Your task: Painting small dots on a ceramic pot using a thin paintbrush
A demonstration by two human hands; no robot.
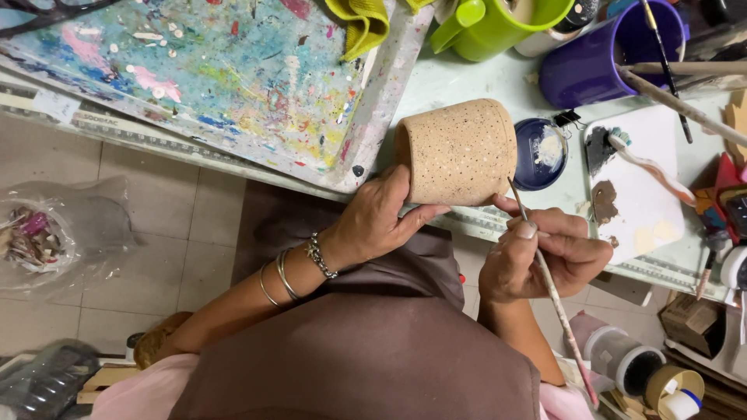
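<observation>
My left hand point(381, 222) grips a tan speckled cylindrical pot point(459, 149) lying on its side, held over the front edge of the pale green table point(467, 82). Bracelets circle that wrist. My right hand point(541, 253) pinches a thin paintbrush point(556, 299), whose tip rests against the pot's lower right side. The brush handle runs down and right past my brown apron.
A paint-splattered board point(233, 78) lies at the left. A white palette point(638, 183) with brown paint, a dark blue lid point(541, 152), a green mug point(498, 27) and a purple cup point(599, 58) with brushes stand behind. A plastic bag point(54, 233) lies on the tiled floor.
</observation>
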